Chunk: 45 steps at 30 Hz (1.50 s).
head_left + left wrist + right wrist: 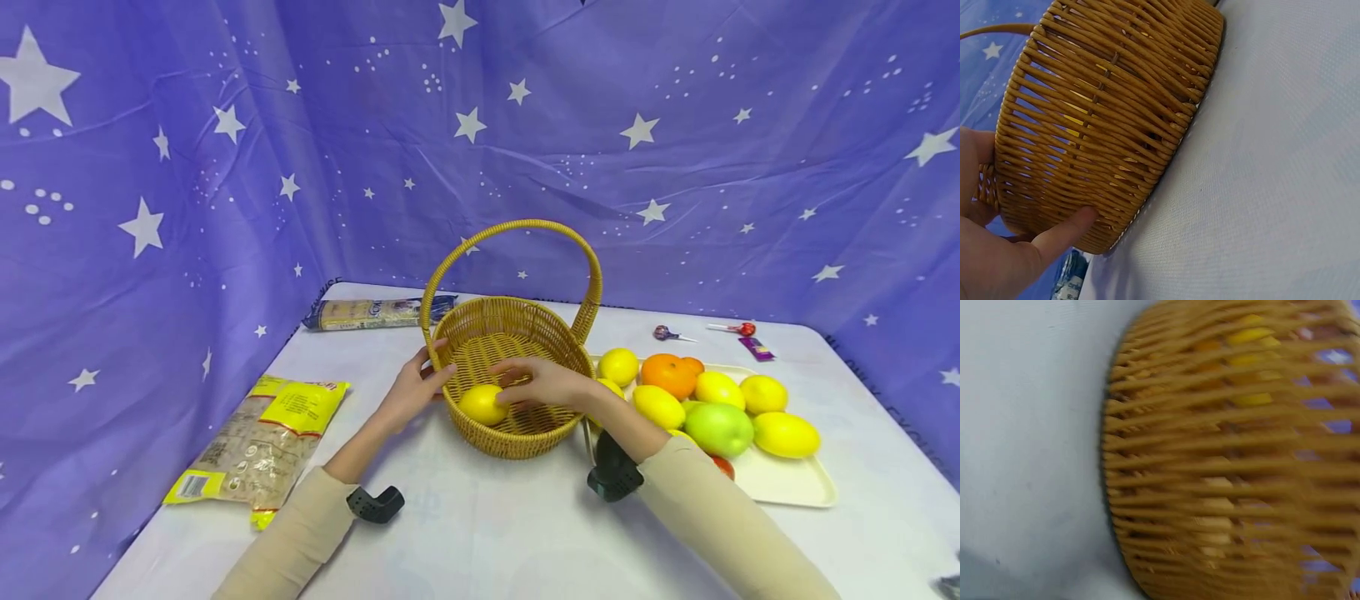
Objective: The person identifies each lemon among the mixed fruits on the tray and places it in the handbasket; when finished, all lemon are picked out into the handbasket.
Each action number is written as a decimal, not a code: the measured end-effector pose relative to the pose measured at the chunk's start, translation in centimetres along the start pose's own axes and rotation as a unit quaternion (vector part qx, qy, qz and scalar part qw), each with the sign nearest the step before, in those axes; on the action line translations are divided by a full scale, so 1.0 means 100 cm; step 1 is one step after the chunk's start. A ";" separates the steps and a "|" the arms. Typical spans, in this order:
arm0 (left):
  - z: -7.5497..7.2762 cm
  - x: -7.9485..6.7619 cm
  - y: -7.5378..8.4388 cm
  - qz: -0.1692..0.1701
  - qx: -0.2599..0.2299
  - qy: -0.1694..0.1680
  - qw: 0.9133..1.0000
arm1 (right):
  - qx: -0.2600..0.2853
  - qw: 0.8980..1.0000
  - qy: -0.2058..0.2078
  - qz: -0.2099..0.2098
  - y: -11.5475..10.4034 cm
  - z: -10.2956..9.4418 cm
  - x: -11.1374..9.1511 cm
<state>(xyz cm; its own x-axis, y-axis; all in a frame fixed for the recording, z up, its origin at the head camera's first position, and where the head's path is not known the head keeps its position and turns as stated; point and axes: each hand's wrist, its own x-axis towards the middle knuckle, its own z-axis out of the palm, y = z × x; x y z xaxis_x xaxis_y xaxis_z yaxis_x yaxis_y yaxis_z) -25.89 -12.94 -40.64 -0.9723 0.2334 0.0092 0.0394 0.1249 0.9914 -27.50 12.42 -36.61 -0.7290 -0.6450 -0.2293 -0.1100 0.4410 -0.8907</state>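
Observation:
A woven wicker basket (513,442) with a tall arched handle stands on the white table. My left hand (412,387) holds its left rim, and in the left wrist view a finger (1072,231) of it lies along the outer weave. Inside the basket, my right hand (543,385) reaches over the right rim and grips a yellow lemon (482,404) near the front left wall. In the right wrist view the basket wall (1210,456) fills most of the picture, with yellow showing through its gaps; the right hand is largely hidden behind it.
Right of the basket, a cream tray (806,483) bears several lemons, an orange (667,377) and a green fruit (720,428). Lollipops (663,333) and a purple packet (756,348) lie behind it. At left are a yellow-and-clear bag (262,437) and a long pack (367,314).

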 end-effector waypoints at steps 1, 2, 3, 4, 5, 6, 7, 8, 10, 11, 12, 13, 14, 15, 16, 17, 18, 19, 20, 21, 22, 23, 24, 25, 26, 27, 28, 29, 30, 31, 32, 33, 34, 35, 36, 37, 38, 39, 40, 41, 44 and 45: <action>0.000 0.000 0.000 -0.001 0.001 -0.001 1.000 | 0.020 1.000 -0.004 -0.004 0.002 -0.004 -0.004; 0.001 0.001 0.000 -0.002 0.001 -0.001 1.000 | 0.034 0.999 -0.004 -0.011 0.003 -0.007 -0.009; 0.001 0.001 -0.001 -0.003 0.001 0.000 1.000 | 0.045 0.999 -0.004 -0.021 0.004 -0.011 -0.014; 0.001 0.002 -0.001 -0.003 0.000 0.000 1.000 | 0.052 0.998 -0.003 -0.035 0.005 -0.015 -0.019; 0.002 0.002 -0.001 -0.004 0.000 0.000 1.000 | 0.052 0.998 0.004 -0.046 0.006 -0.019 -0.026; 0.002 0.002 -0.001 -0.005 0.000 -0.001 1.000 | 0.053 0.997 0.012 -0.060 0.007 -0.023 -0.033; 0.002 0.002 -0.001 -0.005 0.000 -0.002 1.000 | 0.049 0.996 0.021 -0.071 0.007 -0.027 -0.041; 0.002 0.003 -0.001 -0.005 -0.001 -0.003 1.000 | 0.047 0.995 0.031 -0.082 0.007 -0.031 -0.050; 0.002 0.002 -0.001 -0.006 -0.003 -0.005 1.000 | 0.040 0.992 0.051 -0.105 0.010 -0.041 -0.069; 0.002 0.002 -0.001 -0.007 -0.004 -0.005 1.000 | 0.037 0.991 0.064 -0.112 0.012 -0.046 -0.078; 0.002 0.002 0.000 -0.008 -0.005 -0.005 1.000 | 0.036 0.989 0.074 -0.121 0.015 -0.051 -0.088; 0.002 0.002 0.000 -0.009 -0.006 -0.004 1.000 | 0.034 0.987 0.085 -0.132 0.019 -0.056 -0.098; 0.002 0.002 0.001 -0.008 -0.007 -0.003 1.000 | 0.034 0.985 0.096 -0.142 0.022 -0.062 -0.107; 0.001 0.002 0.001 -0.007 -0.007 -0.003 1.000 | 0.034 0.982 0.107 -0.150 0.026 -0.068 -0.117; 0.001 0.002 0.001 -0.007 -0.008 -0.003 1.000 | 0.038 0.980 0.117 -0.158 0.031 -0.073 -0.127; 0.001 0.002 0.002 -0.006 -0.008 -0.003 1.000 | 0.040 0.977 0.130 -0.163 0.035 -0.078 -0.138; 0.002 0.003 0.002 -0.006 -0.008 -0.004 1.000 | 0.041 0.973 0.145 -0.173 0.040 -0.083 -0.148; 0.002 0.003 0.002 -0.005 -0.008 -0.006 1.000 | 0.051 0.969 0.157 -0.184 0.045 -0.088 -0.158; 0.002 0.004 0.003 -0.005 -0.008 -0.007 1.000 | 0.066 0.964 0.172 -0.192 0.050 -0.093 -0.168; 0.002 0.004 0.003 -0.007 -0.008 -0.008 1.000 | 0.080 0.958 0.185 -0.206 0.055 -0.098 -0.177; 0.002 0.004 0.003 -0.008 -0.008 -0.009 1.000 | 0.101 0.949 0.194 -0.228 0.061 -0.103 -0.186; 0.002 0.004 0.003 -0.010 -0.007 -0.009 1.000 | 0.122 0.938 0.206 -0.250 0.067 -0.108 -0.193; 0.002 0.004 0.003 -0.011 -0.007 -0.010 1.000 | 0.148 0.926 0.217 -0.271 0.074 -0.113 -0.201; 0.002 0.003 0.004 -0.012 -0.006 -0.010 1.000 | 0.176 0.912 0.228 -0.291 0.080 -0.117 -0.207; 0.001 0.003 0.004 -0.012 -0.003 -0.010 1.000 | 0.202 0.898 0.240 -0.309 0.086 -0.121 -0.214; 0.001 0.002 0.004 -0.012 -0.001 -0.010 1.000 | 0.226 0.884 0.248 -0.326 0.092 -0.126 -0.219; 0.000 0.001 0.004 -0.012 0.000 -0.010 1.000 | 0.252 0.870 0.257 -0.335 0.098 -0.129 -0.224; -0.001 0.001 0.004 -0.013 0.000 -0.010 1.000 | 0.269 0.860 0.272 -0.337 0.104 -0.132 -0.229; -0.001 0.000 0.004 -0.013 0.001 -0.010 1.000 | 0.284 0.853 0.281 -0.337 0.110 -0.134 -0.234; -0.002 0.000 0.004 -0.013 0.003 -0.010 1.000 | 0.296 0.846 0.289 -0.335 0.116 -0.137 -0.238; -0.002 -0.001 0.004 -0.012 0.005 -0.012 1.000 | 0.309 0.842 0.293 -0.331 0.123 -0.139 -0.242; -0.002 -0.001 0.003 -0.012 0.005 -0.014 1.000 | 0.318 0.840 0.298 -0.323 0.129 -0.141 -0.246; -0.003 -0.001 0.003 -0.012 0.005 -0.015 1.000 | 0.322 0.840 0.303 -0.314 0.136 -0.142 -0.250; -0.003 -0.001 0.003 -0.011 0.006 -0.016 1.000 | 0.323 0.842 0.308 -0.304 0.142 -0.144 -0.253; -0.003 -0.001 0.002 -0.010 0.006 -0.018 1.000 | 0.324 0.845 0.312 -0.289 0.147 -0.145 -0.257; -0.003 0.000 0.002 -0.009 0.005 -0.020 1.000 | 0.325 0.848 0.312 -0.277 0.153 -0.146 -0.260; -0.003 0.000 0.001 -0.008 0.004 -0.021 1.000 | 0.323 0.854 0.309 -0.266 0.158 -0.147 -0.263; -0.003 0.000 0.001 -0.009 0.004 -0.020 1.000 | 0.315 0.862 0.305 -0.252 0.163 -0.148 -0.266; -0.003 0.000 0.001 -0.009 0.003 -0.019 1.000 | 0.306 0.872 0.299 -0.238 0.167 -0.150 -0.268; -0.004 0.001 0.001 -0.009 0.003 -0.020 1.000 | 0.294 0.883 0.290 -0.224 0.172 -0.151 -0.271; -0.004 0.002 0.000 -0.007 0.001 -0.023 1.000 | 0.251 0.914 0.256 -0.190 0.185 -0.155 -0.277; -0.004 0.002 0.000 -0.006 0.001 -0.024 1.000 | 0.234 0.923 0.251 -0.175 0.189 -0.156 -0.279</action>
<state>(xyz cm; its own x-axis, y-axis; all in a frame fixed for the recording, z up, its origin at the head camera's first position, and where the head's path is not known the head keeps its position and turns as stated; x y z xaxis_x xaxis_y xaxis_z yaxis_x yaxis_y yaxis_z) -26.17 -13.30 -40.59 -0.9607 0.2775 -0.0099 0.0272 0.1297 0.9912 -19.81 48.49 -40.95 -0.9380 -0.2749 0.2111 -0.1799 -0.1344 -0.9744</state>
